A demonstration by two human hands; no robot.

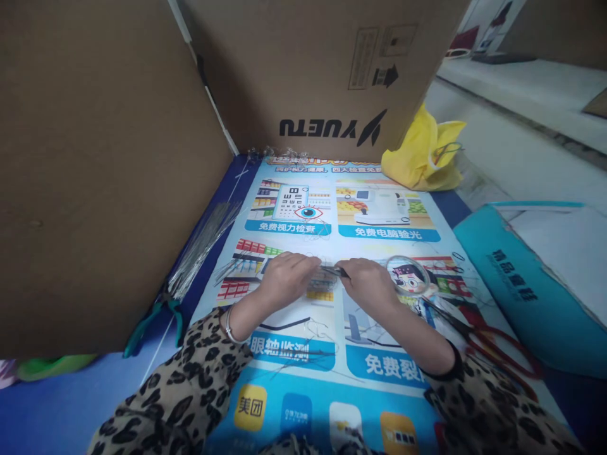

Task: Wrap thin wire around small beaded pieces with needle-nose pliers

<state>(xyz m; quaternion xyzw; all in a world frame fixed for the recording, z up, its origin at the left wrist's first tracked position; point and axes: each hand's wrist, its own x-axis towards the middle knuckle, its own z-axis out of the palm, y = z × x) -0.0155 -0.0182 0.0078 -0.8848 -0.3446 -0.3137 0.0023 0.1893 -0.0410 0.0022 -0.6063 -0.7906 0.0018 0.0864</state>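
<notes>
My left hand (290, 278) is closed in a pinch on thin metal wires (239, 258), whose loose ends stick out to its left. Close by on the right, my right hand (370, 285) is closed as well, its fingertips round a small dark, narrow thing (340, 272) that points toward the left hand. Most of that thing is hidden by the fingers, and its kind does not show. Both hands are just above a printed poster sheet (279, 373). Fine wire pieces (303, 354) lie scattered on the sheet below them.
At left, a wire bundle (202, 256) lies by teal-handled pliers (154, 322). Cardboard panels (95, 158) stand left and behind. A tape roll (406, 275), red-handled scissors (502, 354), a yellow bag (420, 158) and a teal box (502, 272) are on the right.
</notes>
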